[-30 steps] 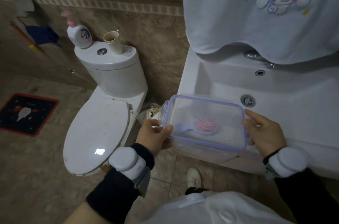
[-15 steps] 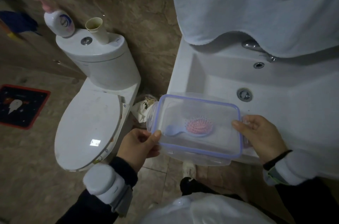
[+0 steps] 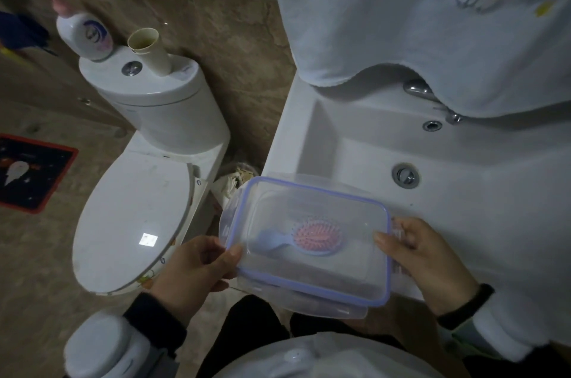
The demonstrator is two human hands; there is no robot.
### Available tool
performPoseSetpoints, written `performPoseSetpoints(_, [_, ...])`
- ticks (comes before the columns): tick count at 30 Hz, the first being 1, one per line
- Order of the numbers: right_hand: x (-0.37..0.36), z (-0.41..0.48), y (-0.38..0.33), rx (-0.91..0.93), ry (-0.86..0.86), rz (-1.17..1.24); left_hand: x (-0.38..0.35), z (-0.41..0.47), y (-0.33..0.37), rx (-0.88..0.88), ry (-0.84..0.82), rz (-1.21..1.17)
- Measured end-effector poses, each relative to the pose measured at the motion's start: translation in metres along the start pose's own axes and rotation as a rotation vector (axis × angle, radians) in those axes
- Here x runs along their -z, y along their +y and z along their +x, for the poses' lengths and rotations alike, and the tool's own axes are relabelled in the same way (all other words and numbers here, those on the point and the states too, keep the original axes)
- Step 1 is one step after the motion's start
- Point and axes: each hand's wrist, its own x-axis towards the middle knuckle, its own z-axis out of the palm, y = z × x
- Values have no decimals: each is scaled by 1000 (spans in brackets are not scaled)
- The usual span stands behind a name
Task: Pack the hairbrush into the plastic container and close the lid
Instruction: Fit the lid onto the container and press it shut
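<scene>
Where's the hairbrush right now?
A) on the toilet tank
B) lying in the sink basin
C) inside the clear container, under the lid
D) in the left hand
C: the hairbrush shows through the lid of the plastic container, which the left hand and right hand hold by its ends.

Dark sleeves (image 3: pixel 154 320), white wrist devices (image 3: pixel 102 350) (both arms), blk trousers (image 3: pixel 247 334)

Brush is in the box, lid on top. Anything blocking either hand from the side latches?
Nothing visible. The left hand and right hand already grip opposite short ends of the plastic container, lid seated over the hairbrush. The right-end latch sits under the right fingers.
</scene>
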Motion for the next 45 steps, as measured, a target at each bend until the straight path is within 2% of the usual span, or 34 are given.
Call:
performPoseSetpoints(5, [7, 8, -1, -35, -45, 21, 1, 15, 9, 64, -50, -60])
performPoseSetpoints(8, [8, 10, -1, -70, -59, 58, -1, 25, 13, 64, -14, -36])
performPoseSetpoints(12, [10, 11, -7, -111, -89, 27, -12, 45, 22, -62, 144, 127])
performPoseSetpoints(15, [8, 20, -17, -110, -58, 12, -21, 57, 38, -183, 124, 230])
performPoseSetpoints(19, [-6, 33, -19, 19, 49, -99, -24, 63, 49, -274, 132, 380])
performPoseSetpoints(22, [-15, 33, -9, 118, 172, -142, -26, 62, 43, -247, 194, 256])
performPoseSetpoints(27, [-24, 32, -2, 161, 285, -185, -27, 60, 37, -253, 224, 83])
performPoseSetpoints(31, [-26, 38, -5, 261, 300, -399, -34, 59, 30, -341, 208, 152])
performPoseSetpoints(33, [-29, 38, -5, 278, 282, -342, -39, 59, 25, -355, 191, 188])
performPoseSetpoints(36, [-32, 37, -5, 190, 196, -92, -39, 64, 22, -363, 135, 132])
performPoseSetpoints(39, [-28, 40, -3, 191, 120, -37, -39, 69, 23, -380, 63, 129])
performPoseSetpoints(45, [-26, 43, 3, 188, 108, 47, -42, 73, 23, -358, 4, 46])
